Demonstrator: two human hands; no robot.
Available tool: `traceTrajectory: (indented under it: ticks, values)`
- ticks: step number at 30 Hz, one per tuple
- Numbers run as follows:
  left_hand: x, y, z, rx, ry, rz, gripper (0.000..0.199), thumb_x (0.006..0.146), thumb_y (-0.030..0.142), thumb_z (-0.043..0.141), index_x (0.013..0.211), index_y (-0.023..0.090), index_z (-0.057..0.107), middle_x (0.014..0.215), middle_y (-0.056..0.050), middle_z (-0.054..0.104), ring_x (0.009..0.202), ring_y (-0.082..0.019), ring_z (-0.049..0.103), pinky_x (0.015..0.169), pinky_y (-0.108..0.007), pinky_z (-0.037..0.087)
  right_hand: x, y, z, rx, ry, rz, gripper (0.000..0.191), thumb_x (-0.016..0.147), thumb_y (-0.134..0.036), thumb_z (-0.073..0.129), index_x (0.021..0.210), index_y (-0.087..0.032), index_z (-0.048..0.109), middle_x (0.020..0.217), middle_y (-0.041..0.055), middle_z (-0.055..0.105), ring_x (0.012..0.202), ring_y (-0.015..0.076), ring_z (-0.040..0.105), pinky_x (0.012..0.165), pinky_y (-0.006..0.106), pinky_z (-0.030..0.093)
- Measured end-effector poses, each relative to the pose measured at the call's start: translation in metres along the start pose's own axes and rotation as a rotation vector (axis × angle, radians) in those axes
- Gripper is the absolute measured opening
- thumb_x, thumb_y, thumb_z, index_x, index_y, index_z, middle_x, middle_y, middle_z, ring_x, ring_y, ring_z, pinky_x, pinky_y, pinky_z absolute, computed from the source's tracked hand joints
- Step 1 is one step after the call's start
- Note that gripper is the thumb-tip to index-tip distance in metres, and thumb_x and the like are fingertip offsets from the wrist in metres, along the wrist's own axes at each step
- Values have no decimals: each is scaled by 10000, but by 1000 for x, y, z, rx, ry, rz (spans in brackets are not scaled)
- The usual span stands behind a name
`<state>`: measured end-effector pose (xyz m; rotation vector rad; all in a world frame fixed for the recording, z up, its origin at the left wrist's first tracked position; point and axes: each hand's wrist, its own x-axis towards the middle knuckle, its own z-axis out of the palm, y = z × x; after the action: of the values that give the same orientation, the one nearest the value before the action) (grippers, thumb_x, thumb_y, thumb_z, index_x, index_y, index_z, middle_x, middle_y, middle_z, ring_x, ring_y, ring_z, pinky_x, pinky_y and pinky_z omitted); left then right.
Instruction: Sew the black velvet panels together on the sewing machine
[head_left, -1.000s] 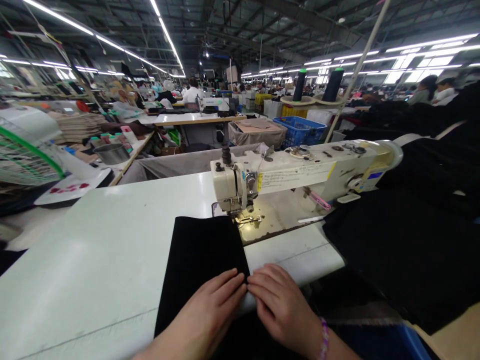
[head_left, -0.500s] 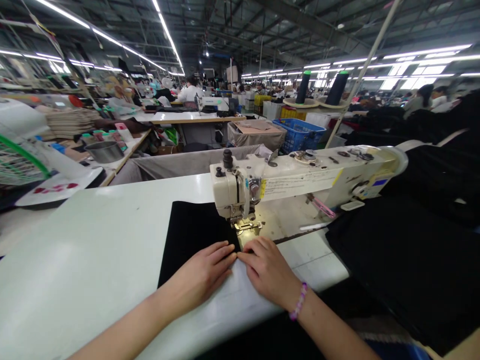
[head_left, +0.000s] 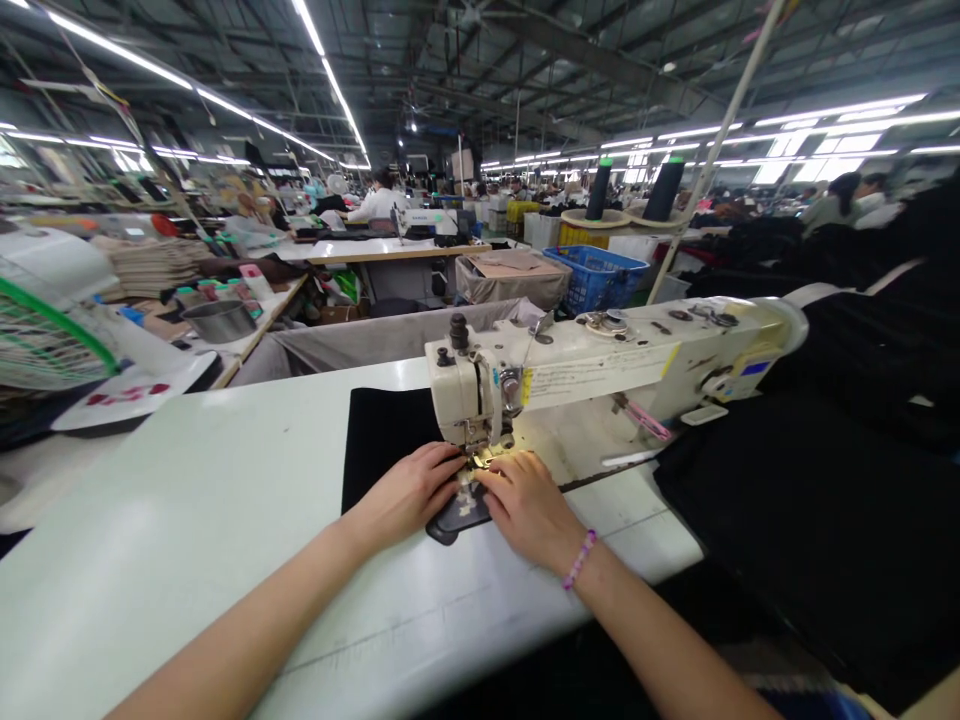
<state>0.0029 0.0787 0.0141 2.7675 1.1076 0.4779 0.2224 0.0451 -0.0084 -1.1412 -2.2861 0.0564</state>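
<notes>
A piece of black fabric (head_left: 390, 430) lies on the white sewing table, its near end reaching the presser foot of the sewing machine (head_left: 472, 400). My left hand (head_left: 411, 488) rests on that near end with fingers stretched out flat, beside the needle area. Opposite it, my right hand (head_left: 531, 512) curls its fingers, thumb and index pinched at the fabric's edge by the foot. The pinched edge is mostly hidden by the fingers. Under both hands a dark machine plate (head_left: 459, 515) with worn, light patches shows. A purple bead bracelet (head_left: 580, 560) circles my right wrist.
Pink-handled snips (head_left: 646, 420) lie under the machine arm. More black cloth (head_left: 810, 530) is heaped on the right. Thread cones (head_left: 664, 190) stand behind, near a blue basket (head_left: 596, 278). A fan (head_left: 52, 310) stands at left. Other people sit farther back.
Both hands and the black fabric have moved forward, away from me, towards the needle. The dark plate, covered before, now shows between the hands.
</notes>
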Motion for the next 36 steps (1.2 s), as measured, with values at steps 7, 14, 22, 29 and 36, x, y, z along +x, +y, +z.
traceTrajectory:
  ticks: [7,14,22,29,36]
  values:
    - [5,-6,13,28,68,-290,398,1022,298,342,1275,137,603,1386,-164,582,1291,-279,540,1118,-496,417,-70,18,-58,30,327,143,246,978,-184,476,1131,-228,663,1064,83,692,996,234,635,921,413,501]
    - [-4,-20,20,43,36,-450,526,974,451,447,1442,215,491,1570,-116,420,1474,-347,311,1189,-591,223,-157,135,-147,-386,159,615,486,794,-534,437,935,-150,699,976,203,731,889,390,693,868,560,531]
    - [-56,-24,-11,93,-17,-489,538,980,459,394,1448,213,496,1567,-122,420,1471,-342,321,1182,-595,237,-156,137,-152,-218,0,705,285,653,-507,467,552,-281,608,664,92,693,614,300,682,602,421,525]
    - [-61,-3,-11,101,-71,-413,485,1008,409,349,1432,246,519,1541,-86,467,1446,-307,380,1169,-566,307,-153,116,-172,33,314,1173,141,592,-463,645,570,-325,632,747,145,725,659,346,673,625,481,488]
    - [-45,4,-31,116,-122,-339,397,943,378,488,1265,253,683,1436,-149,574,1344,-400,499,1095,-645,367,-121,12,-178,351,552,827,137,650,-390,607,666,-262,559,889,73,659,884,297,615,817,418,465]
